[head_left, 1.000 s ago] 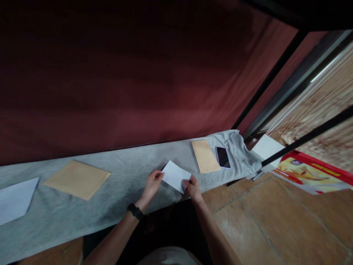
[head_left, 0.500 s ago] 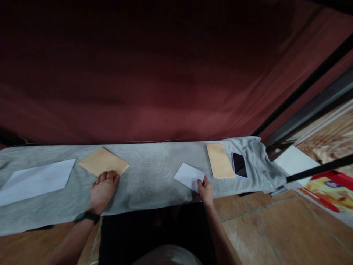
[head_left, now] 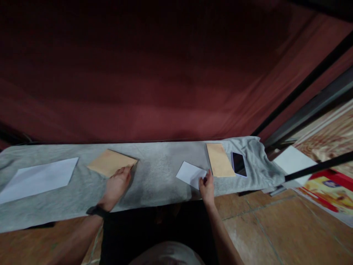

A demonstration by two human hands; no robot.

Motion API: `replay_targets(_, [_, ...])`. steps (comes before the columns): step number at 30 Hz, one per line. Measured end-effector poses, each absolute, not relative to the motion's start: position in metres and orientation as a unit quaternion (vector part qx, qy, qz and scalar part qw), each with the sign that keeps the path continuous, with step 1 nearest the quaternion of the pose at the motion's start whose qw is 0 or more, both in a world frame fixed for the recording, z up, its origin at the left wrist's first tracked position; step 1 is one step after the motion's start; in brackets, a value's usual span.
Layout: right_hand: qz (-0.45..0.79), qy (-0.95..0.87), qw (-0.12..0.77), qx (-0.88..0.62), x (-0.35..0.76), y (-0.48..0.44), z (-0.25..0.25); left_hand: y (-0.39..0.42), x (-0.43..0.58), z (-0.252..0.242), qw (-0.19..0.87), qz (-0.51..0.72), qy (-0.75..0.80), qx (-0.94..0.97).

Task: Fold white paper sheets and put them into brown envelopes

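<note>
A tan envelope lies at an angle on the grey cloth, left of centre. My left hand, with a dark band on its wrist, is closed on the envelope's near right edge. To the right, my right hand pinches the near right corner of a small white paper. Just beyond that hand a second tan envelope lies flat. Part of each held edge is hidden by the fingers.
A large white sheet lies at the far left. A phone rests right of the second envelope. Behind the cloth hangs a dark red curtain. Black bars and a red and yellow package are at the right.
My left hand has moved right, and the tan envelope has slid right with it. My right hand has barely shifted, its fingers a little higher on the white paper.
</note>
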State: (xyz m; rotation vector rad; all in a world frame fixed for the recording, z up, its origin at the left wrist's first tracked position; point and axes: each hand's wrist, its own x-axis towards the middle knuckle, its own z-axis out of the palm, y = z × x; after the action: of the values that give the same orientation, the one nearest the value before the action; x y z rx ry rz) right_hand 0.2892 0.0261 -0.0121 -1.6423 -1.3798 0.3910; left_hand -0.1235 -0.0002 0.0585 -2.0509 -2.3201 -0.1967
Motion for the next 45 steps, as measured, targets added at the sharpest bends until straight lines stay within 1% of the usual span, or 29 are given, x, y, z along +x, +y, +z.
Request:
replay_targets(2, [0.106, -0.581, 0.449, -0.671, 0.285, 0.021, -0.002, -0.004, -0.083, 0.064, 0.021, -0.047, -0.716, -0.697])
replay_targets(4, [0.134, -0.598, 0.444, -0.653, 0.273, 0.015, 0.009, -0.008, -0.036, 0.066, 0.0, -0.048, -0.682, -0.73])
replay_targets(5, [0.188, -0.599, 0.446, -0.638, 0.264, 0.012, 0.013, -0.011, -0.013, 0.066, -0.008, -0.058, -0.665, -0.745])
replay_targets(8, [0.455, -0.542, 0.426, -0.564, 0.231, 0.006, 0.02, -0.022, 0.044, 0.061, -0.032, -0.084, -0.624, -0.776])
replay_targets(9, [0.519, -0.507, 0.419, -0.546, 0.221, 0.006, 0.02, -0.025, 0.057, 0.059, -0.039, -0.093, -0.613, -0.784])
replay_targets(10, [0.56, -0.482, 0.418, -0.529, 0.213, 0.005, 0.021, -0.029, 0.067, 0.057, -0.047, -0.102, -0.602, -0.791])
replay_targets(12, [0.587, -0.463, 0.421, -0.514, 0.205, 0.006, 0.022, -0.034, 0.078, 0.052, -0.065, -0.125, -0.583, -0.8])
replay_targets(16, [0.588, -0.469, 0.396, -0.527, 0.209, 0.007, 0.021, -0.031, 0.067, 0.046, -0.128, -0.175, -0.541, -0.813])
replay_targets(18, [0.573, -0.468, 0.396, -0.544, 0.214, 0.007, 0.018, -0.022, 0.051, 0.044, -0.14, -0.185, -0.515, -0.825])
replay_targets(22, [0.533, -0.474, 0.418, -0.563, 0.222, 0.009, 0.012, 0.004, 0.017, 0.045, -0.127, -0.125, -0.482, -0.858])
replay_targets(26, [0.509, -0.492, 0.418, -0.569, 0.228, 0.01, 0.008, 0.029, 0.007, 0.052, -0.175, -0.052, -0.457, -0.871])
replay_targets(29, [0.494, -0.507, 0.411, -0.574, 0.233, 0.011, 0.007, 0.042, 0.011, 0.057, -0.224, -0.041, -0.426, -0.876])
replay_targets(32, [0.474, -0.521, 0.405, -0.583, 0.24, 0.01, 0.007, 0.046, 0.016, 0.06, -0.242, -0.061, -0.412, -0.877])
replay_targets(35, [0.435, -0.534, 0.404, -0.602, 0.245, 0.008, 0.009, 0.044, 0.021, 0.061, -0.211, -0.083, -0.413, -0.882])
replay_targets(38, [0.361, -0.561, 0.4, -0.628, 0.245, 0.002, 0.017, 0.039, 0.025, 0.058, -0.169, -0.093, -0.429, -0.883])
replay_targets(40, [0.292, -0.583, 0.42, -0.631, 0.244, -0.002, 0.026, 0.036, 0.027, 0.057, -0.143, -0.099, -0.44, -0.881])
replay_targets(42, [0.254, -0.597, 0.447, -0.616, 0.243, -0.007, 0.036, 0.034, 0.031, 0.059, -0.111, -0.102, -0.448, -0.881])
replay_targets(43, [0.265, -0.599, 0.453, -0.605, 0.243, -0.008, 0.04, 0.033, 0.033, 0.061, -0.094, -0.1, -0.451, -0.882])
replay_targets(45, [0.361, -0.582, 0.45, -0.574, 0.244, -0.008, 0.046, 0.032, 0.037, 0.067, -0.062, -0.092, -0.453, -0.885])
